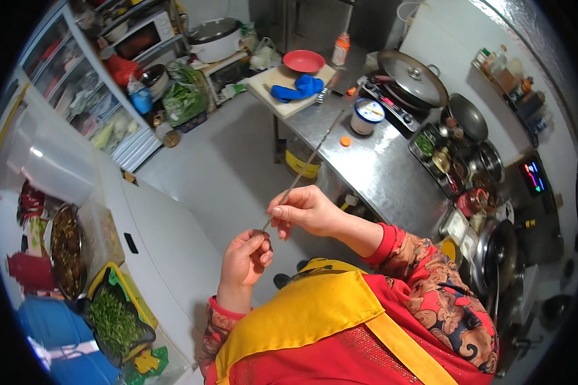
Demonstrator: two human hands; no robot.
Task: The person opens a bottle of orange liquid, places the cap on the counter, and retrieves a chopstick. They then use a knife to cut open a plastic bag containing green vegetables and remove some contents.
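Note:
Between my two hands runs a long, thin rod [313, 155], dark and slender like a skewer; its exact kind is not clear. My left hand [247, 255] pinches its lower end between thumb and fingertips. Just above, my right hand [306, 210] grips the same rod with thumb and forefinger. From there it slants up and to the right, its far tip passing in front of the steel worktable [361, 168]. Both hands are in the air before my yellow apron [298, 317]. Around the tip stand a lidded white tub [366, 116] and an orange cap [345, 141].
On the worktable are a cutting board [289, 108] with a blue cloth [298, 89] and red plate [304, 61], a lidded pan [412, 79] on a cooker, and seasoning containers [436, 156]. Left stand a white chest [161, 240], a tray of chopped greens [115, 320] and a glass-door fridge [86, 82].

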